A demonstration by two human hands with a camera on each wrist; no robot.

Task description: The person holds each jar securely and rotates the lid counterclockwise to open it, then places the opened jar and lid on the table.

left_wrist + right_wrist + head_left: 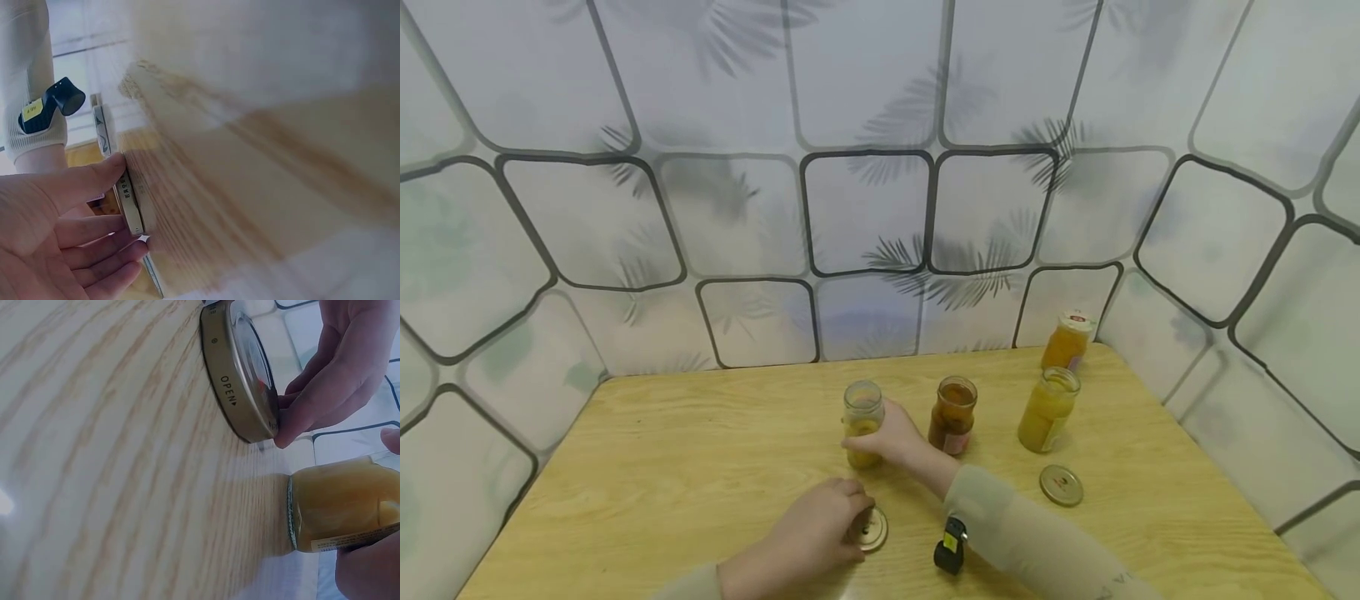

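Note:
My left hand pinches a gold metal lid by its edge, thumb on one side and fingers on the other, low at the tabletop. In the right wrist view the lid shows "OPEN" printed on its rim. My right hand grips an uncapped glass jar partly filled with something yellow, upright just beyond the lid. The right wrist view shows that jar's base close to the wood, with part of a label beside my fingers.
Right of the held jar stand an uncapped jar with reddish-brown contents and an uncapped yellow jar. A capped orange jar is at the far right corner. Another gold lid lies on the wooden table, which meets a patterned wall.

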